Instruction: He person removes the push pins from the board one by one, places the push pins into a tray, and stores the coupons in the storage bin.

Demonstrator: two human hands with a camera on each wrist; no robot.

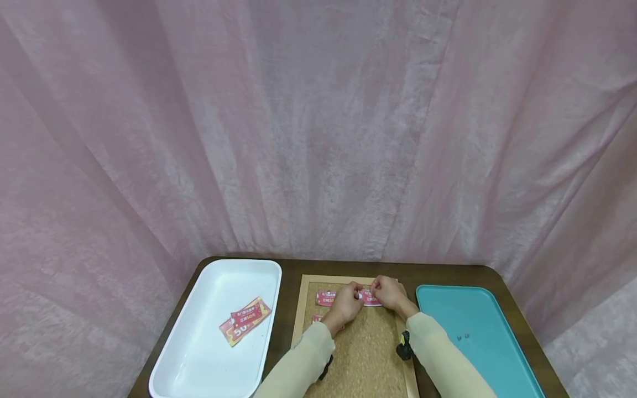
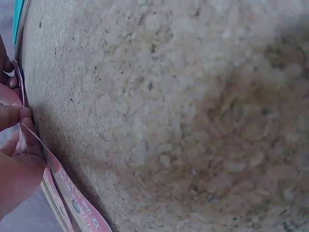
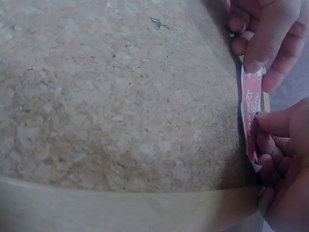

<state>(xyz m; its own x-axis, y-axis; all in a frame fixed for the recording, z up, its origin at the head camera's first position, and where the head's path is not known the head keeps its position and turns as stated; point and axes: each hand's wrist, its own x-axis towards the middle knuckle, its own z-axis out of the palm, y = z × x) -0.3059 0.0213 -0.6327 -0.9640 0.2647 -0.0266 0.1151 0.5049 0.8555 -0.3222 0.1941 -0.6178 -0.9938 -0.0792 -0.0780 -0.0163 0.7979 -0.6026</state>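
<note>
On the corkboard (image 1: pixel 365 348), both hands work at a red paper coupon (image 1: pixel 369 298) near the top edge. My left hand (image 1: pixel 346 303) pinches the coupon's left end, as the right wrist view shows. The right hand (image 3: pixel 285 150) has its thumb and fingertips together at the coupon's upper edge, around a small dark thing that looks like a pin (image 3: pixel 257 115), mostly hidden. To the left, another red coupon (image 1: pixel 324 298) lies on the board with a pin (image 2: pixel 76 207) near its edge. A further red coupon (image 1: pixel 316 319) is partly covered by the left hand.
A white tray (image 1: pixel 196 342) on the left holds several red and yellow coupons (image 1: pixel 245 320). On the right, a teal tray (image 1: pixel 480 315) carries two small pins (image 1: pixel 463 336). The dark wooden table (image 1: pixel 293 269) meets a pink curtain (image 1: pixel 318 138) behind.
</note>
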